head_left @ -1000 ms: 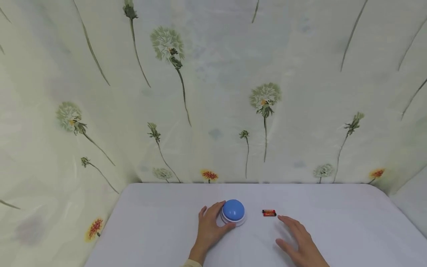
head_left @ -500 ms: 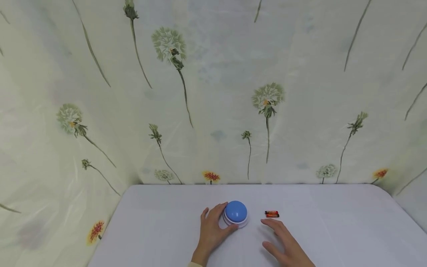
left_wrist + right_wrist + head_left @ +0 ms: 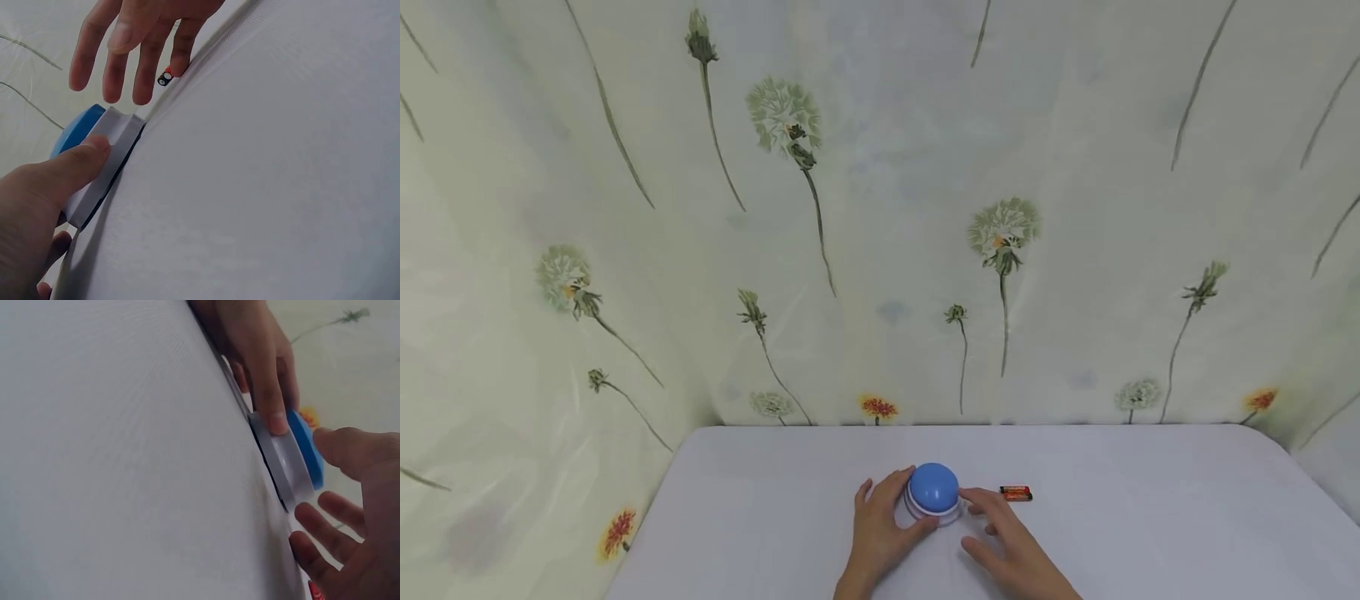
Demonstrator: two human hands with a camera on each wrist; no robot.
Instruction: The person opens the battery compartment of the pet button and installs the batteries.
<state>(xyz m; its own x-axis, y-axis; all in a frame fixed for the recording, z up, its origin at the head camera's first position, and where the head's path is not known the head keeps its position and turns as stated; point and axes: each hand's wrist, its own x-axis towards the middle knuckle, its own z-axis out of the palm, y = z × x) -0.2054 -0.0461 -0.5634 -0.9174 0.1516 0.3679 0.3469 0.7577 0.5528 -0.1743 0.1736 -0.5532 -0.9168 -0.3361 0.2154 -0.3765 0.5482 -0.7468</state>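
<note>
A round push button with a blue dome and a white base sits on the white tabletop. My left hand grips its base from the left, with the thumb on the near side of the white rim. On the other side is my right hand, its index fingertip right at the dome's right edge and its thumb held apart. In the right wrist view the right hand's fingers are spread and loosely bent beside the button, holding nothing.
Two small red-and-black batteries lie side by side just beyond the right hand. Behind the table hangs a pale curtain printed with dandelions; its lower edge meets the table's far edge.
My right hand has moved left, from near the batteries to the button's right side. The left hand keeps its grip on the base. The head view has shifted slightly.
</note>
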